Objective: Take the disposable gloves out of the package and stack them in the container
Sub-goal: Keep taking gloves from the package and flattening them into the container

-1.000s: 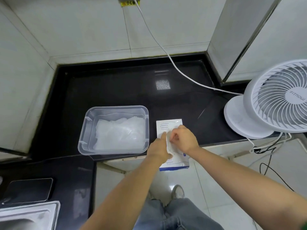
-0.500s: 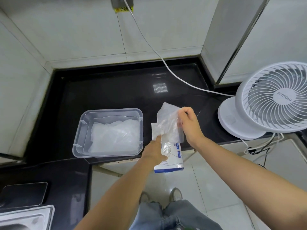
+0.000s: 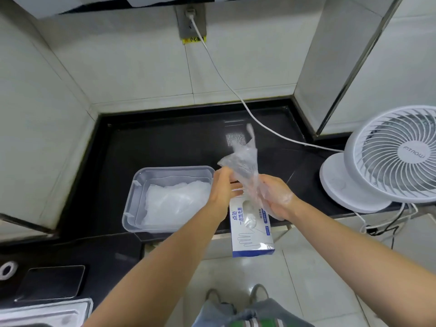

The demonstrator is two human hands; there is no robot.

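Head view | two hands raised over the counter edge | left hand (image 3: 223, 188) pinches one clear disposable glove (image 3: 243, 161), right hand (image 3: 276, 197) grips its lower part | one glove box (image 3: 250, 232) just beneath | one clear container (image 3: 174, 169) left, glove pile (image 3: 175, 205) inside | one white fan (image 3: 396, 154) right

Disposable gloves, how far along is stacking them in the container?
Done: a pile of clear gloves lies in the clear container. In hand: left hand and right hand hold one glove above the glove box. Left: laying it on the pile; how many remain in the box can't be seen.
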